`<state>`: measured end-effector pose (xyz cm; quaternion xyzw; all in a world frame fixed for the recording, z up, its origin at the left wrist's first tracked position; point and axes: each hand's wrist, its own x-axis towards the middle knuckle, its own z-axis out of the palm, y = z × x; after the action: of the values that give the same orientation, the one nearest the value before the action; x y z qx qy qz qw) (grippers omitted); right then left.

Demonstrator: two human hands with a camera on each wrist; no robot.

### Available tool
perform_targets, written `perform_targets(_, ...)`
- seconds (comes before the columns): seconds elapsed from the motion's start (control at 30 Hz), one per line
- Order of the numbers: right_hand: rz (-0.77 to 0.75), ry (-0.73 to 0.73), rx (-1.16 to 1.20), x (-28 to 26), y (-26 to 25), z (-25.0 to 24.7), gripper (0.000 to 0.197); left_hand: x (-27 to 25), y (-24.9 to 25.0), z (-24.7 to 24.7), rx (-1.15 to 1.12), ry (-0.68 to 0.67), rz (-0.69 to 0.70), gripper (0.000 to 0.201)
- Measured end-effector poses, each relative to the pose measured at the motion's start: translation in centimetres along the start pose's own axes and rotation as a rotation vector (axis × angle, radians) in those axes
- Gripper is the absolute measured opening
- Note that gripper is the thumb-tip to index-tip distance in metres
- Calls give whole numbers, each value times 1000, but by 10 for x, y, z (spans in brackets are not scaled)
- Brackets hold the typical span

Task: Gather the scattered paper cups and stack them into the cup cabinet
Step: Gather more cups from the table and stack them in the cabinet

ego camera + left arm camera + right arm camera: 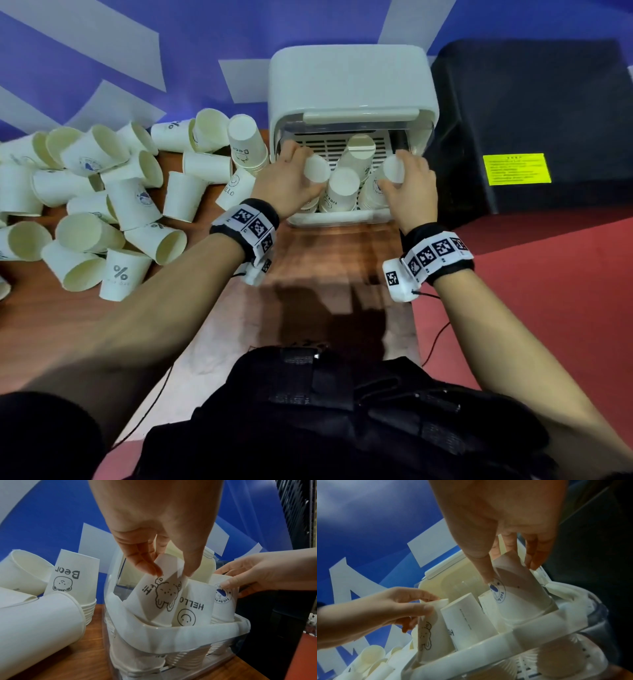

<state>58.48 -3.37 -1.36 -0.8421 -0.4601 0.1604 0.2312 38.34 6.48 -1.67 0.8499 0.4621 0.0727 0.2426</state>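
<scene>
The white cup cabinet [352, 82] stands open at the table's far edge, holding several upside-down cup stacks. My left hand [291, 181] pinches the top of the left stack, a cup with a bear drawing [159, 596]. My right hand [407, 185] grips the top of the right stack, a cup with a blue round logo [518, 596]. Between them stands a "HELLO" smiley stack [190, 609], and another stack [358, 154] stands behind. Many loose paper cups [89, 205] lie scattered on the wooden table at the left.
A stack of "Bear" cups [248, 144] stands upside down just left of the cabinet. A black box [534, 126] with a yellow label sits right of the cabinet. Blue and white wall behind. Red floor [548, 308] to the right of the table edge.
</scene>
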Motion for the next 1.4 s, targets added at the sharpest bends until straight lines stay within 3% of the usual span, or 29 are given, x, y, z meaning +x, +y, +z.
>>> perform_targets(0.33,54,-55,103,3,8,18,63,-3,-8,12,-56,25,10,63)
perform_targets(0.6,67,10,122,5,11,22,65,-10,-25,13,-213,-13,-48,58)
perform_targets(0.77,37,43,142,19,10,26,68,-13,-26,13,-136,0,-40,59)
perform_targets(0.9,9,47,148,29,8,29,64,-9,-27,19,-116,-113,-75,63)
perform_targets(1.1,10,106,175,34,6,40,63,-9,-29,26,-29,-89,-50,57)
perform_targets(1.4,67,9,325,6,2,23,90,-16,-30,26,-154,-88,-57,60)
